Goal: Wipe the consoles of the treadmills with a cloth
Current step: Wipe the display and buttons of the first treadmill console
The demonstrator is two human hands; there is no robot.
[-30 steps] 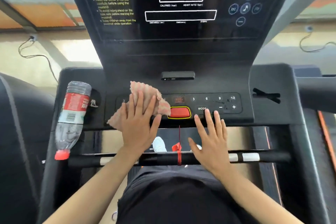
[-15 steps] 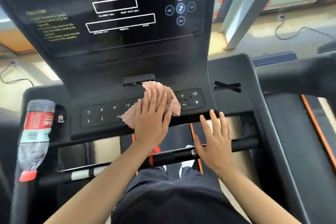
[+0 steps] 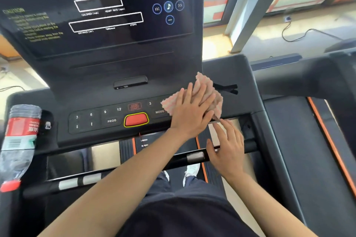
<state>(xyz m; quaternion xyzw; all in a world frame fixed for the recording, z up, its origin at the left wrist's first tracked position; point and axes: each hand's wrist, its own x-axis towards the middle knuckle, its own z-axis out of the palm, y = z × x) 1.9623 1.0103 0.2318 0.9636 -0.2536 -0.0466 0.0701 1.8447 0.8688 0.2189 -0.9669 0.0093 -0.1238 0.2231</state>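
Observation:
The black treadmill console [image 3: 100, 90] fills the middle of the view, with a button panel [image 3: 107, 119] and a red stop button [image 3: 136, 119] along its lower edge. A pink waffle cloth [image 3: 209, 92] lies at the right end of that panel. My left hand [image 3: 190, 111] presses flat on the cloth with straight fingers. My right hand [image 3: 227, 146] is below it, fingers spread, over the black handlebar [image 3: 194, 157] and just under the console's edge. The cloth hides the buttons to the right of MODE.
A plastic bottle [image 3: 19, 140] with a red label lies in the left cup holder. The dark display [image 3: 107, 9] rises above the panel. Another treadmill's belt [image 3: 308, 140] and rail lie to the right. Cables trail on the floor by the window.
My left hand has slid the cloth rightward along the button panel, from left of the stop button to the panel's right end. The right hand shifted right along the handlebar.

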